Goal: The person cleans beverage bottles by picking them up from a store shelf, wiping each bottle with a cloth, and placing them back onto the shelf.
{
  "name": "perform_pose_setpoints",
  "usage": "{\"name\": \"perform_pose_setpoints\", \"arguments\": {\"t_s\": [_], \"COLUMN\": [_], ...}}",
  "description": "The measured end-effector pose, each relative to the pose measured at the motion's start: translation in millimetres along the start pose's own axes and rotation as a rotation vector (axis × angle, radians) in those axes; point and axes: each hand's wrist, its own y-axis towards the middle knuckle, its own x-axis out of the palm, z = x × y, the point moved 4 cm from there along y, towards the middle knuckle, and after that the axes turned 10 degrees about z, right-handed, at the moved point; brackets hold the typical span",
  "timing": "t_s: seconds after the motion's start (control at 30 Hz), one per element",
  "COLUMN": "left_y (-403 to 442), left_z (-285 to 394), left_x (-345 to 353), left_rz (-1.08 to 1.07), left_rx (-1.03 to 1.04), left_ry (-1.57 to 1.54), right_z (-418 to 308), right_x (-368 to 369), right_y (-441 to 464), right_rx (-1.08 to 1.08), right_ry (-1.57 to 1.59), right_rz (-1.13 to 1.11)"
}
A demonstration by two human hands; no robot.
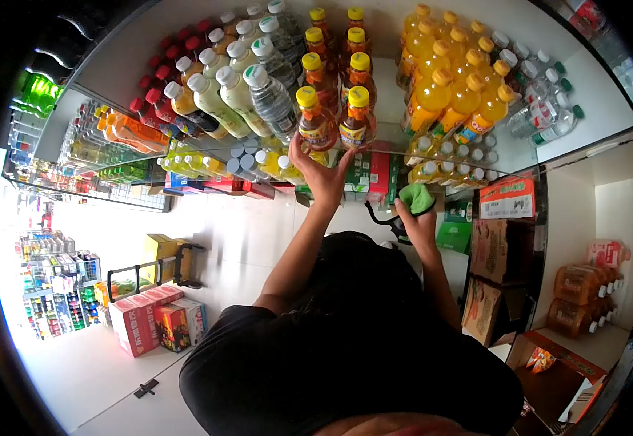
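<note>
My left hand (321, 176) reaches up to the shelf's front edge, thumb and fingers spread wide. Its fingers touch the side of a yellow-capped drink bottle (316, 131), and the thumb lies at the base of a matching bottle (358, 129) beside it. Both stand upright at the head of two rows of the same kind. Lower and to the right, my right hand (419, 218) is closed around a bunched green cloth (416, 198), apart from the bottles.
Orange drink bottles (436, 94) stand right of the rows; clear water bottles (271, 94) stand left. Below is another shelf with yellow drink bottles (193, 161). Cardboard boxes (489, 247) are stacked at right. A cart (149, 272) and red cartons (138, 320) sit on the floor at left.
</note>
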Motion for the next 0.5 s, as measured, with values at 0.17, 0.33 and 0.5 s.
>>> {"name": "perform_pose_setpoints", "arguments": {"t_s": [0.17,0.33,0.5], "left_y": [2,12,17], "left_z": [6,4,-4], "left_x": [-5,-13,-19], "left_rz": [0.01,-0.028,-0.006], "left_rx": [0.047,0.047,0.006], "left_ry": [0.003,0.045,0.015], "right_z": [-8,-77,-119], "right_x": [4,24,58], "right_y": [1,25,62], "right_rx": [0.022,-0.337,-0.489], "right_ry": [-0.007,-0.031,-0.169], "right_rz": [-0.044,0.041,0.088]}}
